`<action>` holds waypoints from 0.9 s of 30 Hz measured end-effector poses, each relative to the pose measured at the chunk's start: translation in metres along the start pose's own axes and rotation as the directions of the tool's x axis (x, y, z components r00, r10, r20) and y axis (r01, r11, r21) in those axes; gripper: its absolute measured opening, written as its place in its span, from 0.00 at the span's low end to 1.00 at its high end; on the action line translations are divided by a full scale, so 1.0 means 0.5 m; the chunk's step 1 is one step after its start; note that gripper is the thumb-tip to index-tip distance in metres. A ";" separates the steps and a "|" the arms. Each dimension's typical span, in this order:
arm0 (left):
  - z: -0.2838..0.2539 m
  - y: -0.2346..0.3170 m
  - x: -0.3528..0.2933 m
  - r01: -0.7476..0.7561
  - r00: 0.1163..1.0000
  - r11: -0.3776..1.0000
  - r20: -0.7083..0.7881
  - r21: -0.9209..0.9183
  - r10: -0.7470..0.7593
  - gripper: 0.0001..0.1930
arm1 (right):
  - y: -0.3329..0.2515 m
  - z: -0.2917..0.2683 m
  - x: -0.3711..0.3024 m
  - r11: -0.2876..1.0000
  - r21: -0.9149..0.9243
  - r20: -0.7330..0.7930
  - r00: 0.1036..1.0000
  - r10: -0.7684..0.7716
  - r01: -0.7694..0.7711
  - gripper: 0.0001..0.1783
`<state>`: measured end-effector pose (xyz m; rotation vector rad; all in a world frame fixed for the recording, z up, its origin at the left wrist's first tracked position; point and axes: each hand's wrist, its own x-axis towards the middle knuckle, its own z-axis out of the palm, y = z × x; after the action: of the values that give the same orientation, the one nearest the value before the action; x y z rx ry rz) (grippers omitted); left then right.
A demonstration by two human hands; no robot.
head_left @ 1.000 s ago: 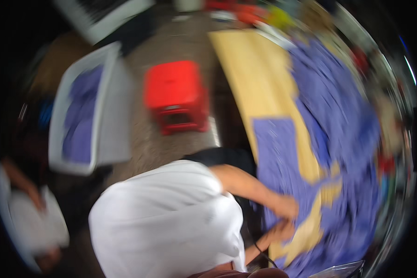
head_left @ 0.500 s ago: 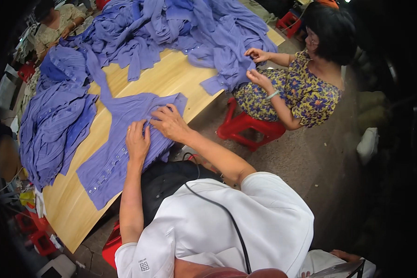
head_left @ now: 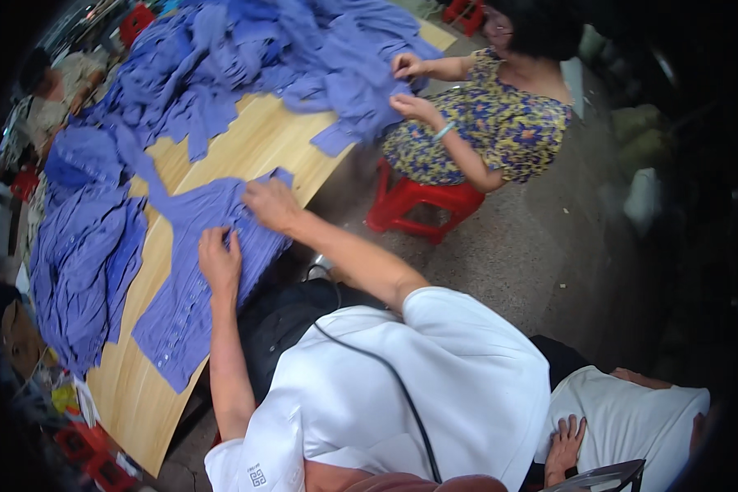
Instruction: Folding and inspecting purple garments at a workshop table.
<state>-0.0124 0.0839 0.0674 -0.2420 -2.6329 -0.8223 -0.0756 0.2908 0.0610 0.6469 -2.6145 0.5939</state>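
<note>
A blue-purple button-up shirt (head_left: 176, 307) lies spread along the near edge of the wooden table, a row of small buttons running down it. My right hand (head_left: 272, 205) is closed on the fabric near the shirt's upper end, its fingertips partly hidden. Just below and to the left, my left hand (head_left: 220, 258) bends its fingers onto the same shirt, thumb close to them, pinching the cloth. What lies under the fingertips cannot be made out.
Heaped blue-purple garments (head_left: 213, 66) cover the far table (head_left: 303, 135); another pile (head_left: 82, 271) lies at left. A co-worker (head_left: 476, 123) on a red stool (head_left: 426, 205) handles cloth at right. Another person (head_left: 61, 102) sits far left. A person in white (head_left: 631, 426) is behind.
The whole view has shifted, so the table sits further left and higher. My right hand's fingers have drawn together on the shirt; my left fingers have bent more.
</note>
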 end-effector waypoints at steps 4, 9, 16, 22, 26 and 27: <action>-0.002 0.013 0.002 -0.027 0.998 1.000 -0.048 0.004 0.027 0.08 | 0.000 -0.004 0.010 0.987 0.127 -0.207 0.975 -0.075 0.103 0.10; 0.008 0.038 0.005 -0.147 0.987 0.973 -0.034 0.177 0.155 0.10 | 0.031 -0.021 -0.030 0.987 0.075 -0.268 0.956 -0.116 0.140 0.13; 0.009 0.010 0.012 -0.173 0.983 0.963 -0.026 0.205 0.182 0.10 | -0.059 -0.043 -0.036 0.987 0.056 -0.173 0.975 -0.137 0.149 0.13; 0.029 0.002 0.007 -0.174 0.978 0.985 -0.114 0.007 0.174 0.08 | -0.054 0.017 -0.062 0.967 0.164 -0.152 0.974 -0.169 0.193 0.11; 0.023 -0.016 0.010 -0.150 0.981 0.988 -0.131 -0.042 0.144 0.07 | -0.060 0.011 -0.039 0.956 0.119 -0.138 0.958 -0.252 0.268 0.10; 0.021 -0.015 0.011 -0.150 0.981 0.988 -0.129 -0.047 0.143 0.06 | -0.053 0.013 -0.039 0.956 0.123 -0.114 0.961 -0.254 0.267 0.10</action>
<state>-0.0222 0.0842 0.0579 -0.3820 -2.4449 -0.8344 -0.0475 0.2731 0.0549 0.9639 -2.3609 0.7064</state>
